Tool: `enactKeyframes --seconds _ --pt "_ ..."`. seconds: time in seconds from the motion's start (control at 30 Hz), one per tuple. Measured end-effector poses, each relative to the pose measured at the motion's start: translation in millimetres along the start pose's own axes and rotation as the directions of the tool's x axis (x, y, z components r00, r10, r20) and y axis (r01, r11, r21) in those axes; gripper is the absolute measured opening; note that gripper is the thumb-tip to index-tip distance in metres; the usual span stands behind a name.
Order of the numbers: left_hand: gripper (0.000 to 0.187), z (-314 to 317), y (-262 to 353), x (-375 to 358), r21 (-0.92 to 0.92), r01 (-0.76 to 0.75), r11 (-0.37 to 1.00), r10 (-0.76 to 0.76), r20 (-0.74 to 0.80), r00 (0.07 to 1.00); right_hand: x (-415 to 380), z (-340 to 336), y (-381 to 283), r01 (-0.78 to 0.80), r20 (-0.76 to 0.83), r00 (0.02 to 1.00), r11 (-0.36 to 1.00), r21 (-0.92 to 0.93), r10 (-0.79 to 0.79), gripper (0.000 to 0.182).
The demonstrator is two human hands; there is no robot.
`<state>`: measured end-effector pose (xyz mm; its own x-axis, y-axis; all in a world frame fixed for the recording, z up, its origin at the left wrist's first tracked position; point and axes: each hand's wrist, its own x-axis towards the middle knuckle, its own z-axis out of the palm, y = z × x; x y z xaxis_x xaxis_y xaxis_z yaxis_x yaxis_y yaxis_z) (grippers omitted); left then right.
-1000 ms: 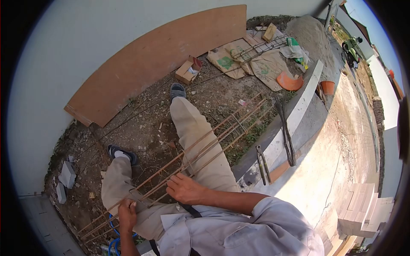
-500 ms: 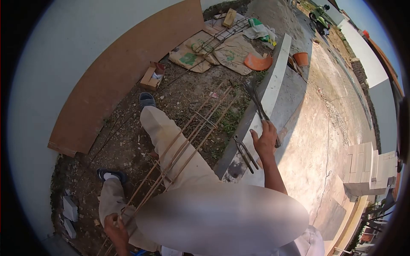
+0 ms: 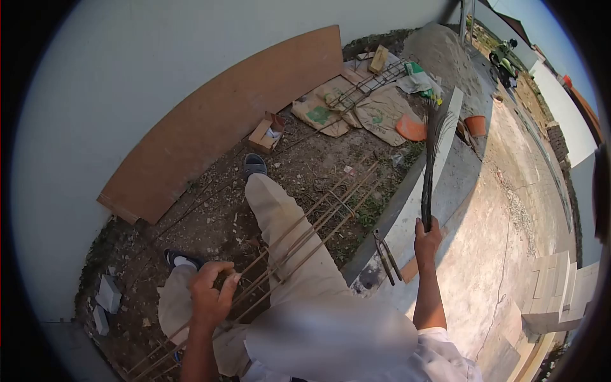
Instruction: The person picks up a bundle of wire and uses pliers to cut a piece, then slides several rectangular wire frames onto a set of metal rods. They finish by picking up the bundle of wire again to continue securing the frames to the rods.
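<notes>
My right hand (image 3: 428, 239) is closed around the lower end of a bundle of dark tie wire (image 3: 430, 172), held upright with its loose strands fanning out at the top. Just left of that wrist, a pair of pincers (image 3: 384, 256) lies on the pale ledge, handles towards me. My left hand (image 3: 213, 294) is over the long rusty rebar rods (image 3: 299, 245), its fingers loosely curled and a gap showing between thumb and forefinger. The rods lie across my leg, with a bent stirrup (image 3: 344, 207) around them near the far end.
The pale ledge (image 3: 439, 149) runs away from me beside the dirt. Farther off are paper sacks (image 3: 385, 114), another rebar cage (image 3: 366, 88), an orange bucket (image 3: 475, 125) and a sand pile (image 3: 439, 48). A cardboard box (image 3: 261, 135) stands near a brown board (image 3: 223, 114). Pale blocks (image 3: 550, 286) are stacked at right.
My right hand has lifted the tie wire off the ledge and turned it upright. My left hand has moved up and farther along the rods. The whole view has shifted.
</notes>
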<state>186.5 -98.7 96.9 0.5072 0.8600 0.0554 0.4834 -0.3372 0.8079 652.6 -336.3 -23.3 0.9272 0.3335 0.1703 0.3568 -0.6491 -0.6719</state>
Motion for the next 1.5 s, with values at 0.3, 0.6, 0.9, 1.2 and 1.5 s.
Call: enactKeyframes --seconds 0.3,0.6,0.9,1.2,1.5 --pt "0.058 34.9 27.0 40.3 -0.95 0.081 0.3 -0.156 0.035 0.987 -124.6 49.4 -261.8 0.701 0.388 0.453 0.59 0.4 -0.803 0.066" --pt "0.023 -44.1 -55.3 -19.5 -0.928 -0.093 0.361 -0.398 -0.243 0.885 -181.0 115.3 -291.9 -0.307 0.614 0.451 0.533 0.789 -0.648 0.035" --pt "0.026 -36.7 -60.7 -20.0 -0.898 -0.116 0.424 -0.448 -0.32 0.835 -196.3 124.2 -282.2 -0.298 0.714 0.494 0.674 0.676 -0.497 0.016" --pt "0.026 -19.0 -56.5 -12.7 -0.782 -0.082 0.618 -0.401 -0.403 0.823 -187.6 129.8 -270.6 -0.016 0.583 0.601 0.721 0.692 -0.546 0.009" --pt "0.028 -11.9 -54.6 -3.0 -0.74 -0.095 0.666 -0.366 -0.434 0.823 -181.3 124.2 -267.1 -0.458 0.751 0.514 0.608 0.649 -0.414 0.012"
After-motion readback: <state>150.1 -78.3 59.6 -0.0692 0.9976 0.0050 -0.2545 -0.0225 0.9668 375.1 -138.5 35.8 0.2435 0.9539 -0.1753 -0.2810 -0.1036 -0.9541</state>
